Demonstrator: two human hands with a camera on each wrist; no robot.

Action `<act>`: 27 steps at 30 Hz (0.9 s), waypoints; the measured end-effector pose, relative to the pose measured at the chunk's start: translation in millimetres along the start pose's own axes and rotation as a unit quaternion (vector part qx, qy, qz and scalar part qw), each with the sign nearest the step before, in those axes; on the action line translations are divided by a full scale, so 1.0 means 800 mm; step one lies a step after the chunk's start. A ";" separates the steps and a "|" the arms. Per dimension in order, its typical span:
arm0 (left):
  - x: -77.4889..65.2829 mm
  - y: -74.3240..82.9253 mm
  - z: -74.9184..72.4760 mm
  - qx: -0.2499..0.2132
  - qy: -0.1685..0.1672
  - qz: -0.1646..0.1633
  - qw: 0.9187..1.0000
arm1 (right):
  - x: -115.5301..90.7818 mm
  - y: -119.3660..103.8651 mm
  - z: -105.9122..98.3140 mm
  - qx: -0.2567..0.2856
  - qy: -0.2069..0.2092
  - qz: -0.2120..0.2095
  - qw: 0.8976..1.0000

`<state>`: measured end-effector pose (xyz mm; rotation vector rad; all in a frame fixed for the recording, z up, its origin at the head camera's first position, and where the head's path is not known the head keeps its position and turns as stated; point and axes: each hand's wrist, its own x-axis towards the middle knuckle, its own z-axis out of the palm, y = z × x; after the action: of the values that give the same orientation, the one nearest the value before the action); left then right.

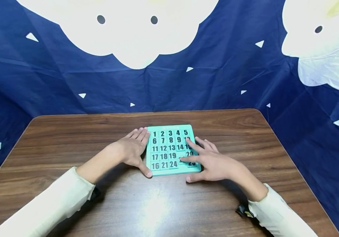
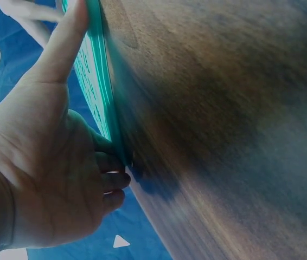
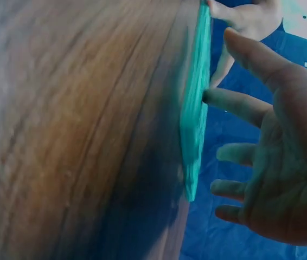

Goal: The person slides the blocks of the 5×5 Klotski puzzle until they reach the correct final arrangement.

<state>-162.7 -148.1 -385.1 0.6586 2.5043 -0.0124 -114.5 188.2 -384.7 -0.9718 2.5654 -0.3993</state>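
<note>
A turquoise sliding number puzzle (image 1: 172, 172) lies flat on the wooden table, its black numbers facing up. Along its left edge rests my left hand (image 1: 132, 149), fingers extended toward the far corner and thumb touching the near corner. My right hand (image 1: 214, 163) reaches over the right side with spread fingers. Its index fingertip touches a tile in the lower rows, hiding that number; another finger lies over the right column. The touched tile sits between the two lowest rows, with a gap above it. In the right wrist view the puzzle (image 3: 194, 124) shows edge-on.
The brown wooden table (image 1: 68, 138) extends around the puzzle, with a bright reflection near its front. Behind it hangs a dark blue cloth (image 1: 169, 89) printed with white clouds and small triangles. A black strap (image 1: 242, 210) shows at the right cuff.
</note>
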 end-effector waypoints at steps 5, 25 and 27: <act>0.002 0.000 -0.001 0.005 0.000 0.003 1.000 | -0.011 0.001 -0.001 0.017 0.003 -0.011 1.000; 0.001 0.001 -0.001 0.002 0.000 0.001 1.000 | -0.009 0.015 -0.004 0.021 0.029 0.026 0.999; 0.001 0.001 -0.001 0.003 0.000 0.003 1.000 | -0.015 0.016 -0.006 0.021 0.034 0.025 0.999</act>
<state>-163.4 -146.7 -384.7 0.6675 2.5042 -0.0181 -115.7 206.5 -382.7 -0.8926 2.6258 -0.4788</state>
